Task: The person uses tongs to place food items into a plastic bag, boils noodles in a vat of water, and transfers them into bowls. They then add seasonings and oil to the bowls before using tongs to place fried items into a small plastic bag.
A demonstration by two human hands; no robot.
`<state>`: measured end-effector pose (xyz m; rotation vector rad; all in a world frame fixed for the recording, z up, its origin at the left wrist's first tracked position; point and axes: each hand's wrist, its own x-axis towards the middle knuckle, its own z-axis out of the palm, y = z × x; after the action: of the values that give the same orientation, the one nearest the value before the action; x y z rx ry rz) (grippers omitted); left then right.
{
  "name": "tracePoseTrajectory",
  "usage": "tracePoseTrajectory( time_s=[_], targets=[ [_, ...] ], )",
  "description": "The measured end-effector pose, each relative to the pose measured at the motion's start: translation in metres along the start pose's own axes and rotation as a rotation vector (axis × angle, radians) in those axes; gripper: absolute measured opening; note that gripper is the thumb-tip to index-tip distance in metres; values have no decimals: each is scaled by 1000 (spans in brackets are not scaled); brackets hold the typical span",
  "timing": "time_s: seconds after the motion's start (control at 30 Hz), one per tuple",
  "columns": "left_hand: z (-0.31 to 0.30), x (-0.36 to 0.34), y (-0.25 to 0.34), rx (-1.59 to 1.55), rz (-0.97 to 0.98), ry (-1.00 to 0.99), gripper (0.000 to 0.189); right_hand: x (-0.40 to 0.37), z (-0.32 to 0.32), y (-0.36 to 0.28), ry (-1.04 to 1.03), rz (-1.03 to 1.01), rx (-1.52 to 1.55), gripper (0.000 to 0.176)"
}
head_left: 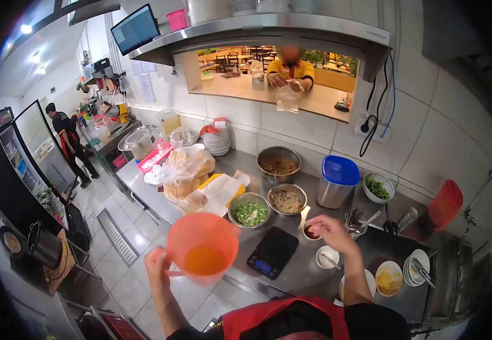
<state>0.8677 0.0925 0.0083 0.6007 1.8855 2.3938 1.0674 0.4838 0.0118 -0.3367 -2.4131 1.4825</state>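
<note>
My left hand (158, 265) is closed round the handle of a translucent orange measuring jug (203, 238), which has some orange-brown liquid at its bottom. The jug is held up in front of the counter's edge. My right hand (336, 233) reaches over a small white bowl of red seasoning (310, 231). Its fingertips are drawn together at the bowl, and what they hold, if anything, is hidden. A black digital scale (273, 252) lies between my hands with its display lit. Close to my right hand is a small white bowl (326, 253) with a spoon in it.
Metal bowls of chopped greens (248, 211), pale cooked food (287, 199) and brown food (279, 165) stand behind the scale. A blue-lidded container (337, 178) is near the wall. Plastic bags (186, 167) crowd the left side. One person (290, 72) is beyond the hatch, another (67, 139) stands far left.
</note>
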Motion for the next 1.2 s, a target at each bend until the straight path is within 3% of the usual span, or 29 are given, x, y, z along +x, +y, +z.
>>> tracePoseTrajectory(
  time_s=[0.17, 0.3, 0.53, 0.67, 0.87, 0.97, 1.07, 1.2],
  targets=[
    [-47, -19, -21, 118, 11, 137, 31, 29, 45, -13, -561, 33, -415, 35],
    [-88, -43, -55, 219, -37, 230, 31, 54, 73, -8, -712, 36, -432, 39],
    [-130, -92, -127, 267, -237, 479, 32, 97, 103, 2, -692, -40, -464, 38],
    [-162, -123, -207, 337, -210, 542, 34, 114, 116, 8, -694, -101, -488, 37],
    [-154, -162, -235, 170, -299, 814, 25, 148, 123, 25, -783, -73, -431, 37],
    [-179, -181, -286, 222, -245, 861, 21, 179, 115, 39, -769, -132, -398, 38],
    [-197, -201, -307, 324, -543, 805, 22, 221, 94, 56, -736, -114, -316, 38],
    [-184, -228, -303, 331, -754, 829, 29, 263, 47, 17, -590, 79, -281, 38]
  ],
)
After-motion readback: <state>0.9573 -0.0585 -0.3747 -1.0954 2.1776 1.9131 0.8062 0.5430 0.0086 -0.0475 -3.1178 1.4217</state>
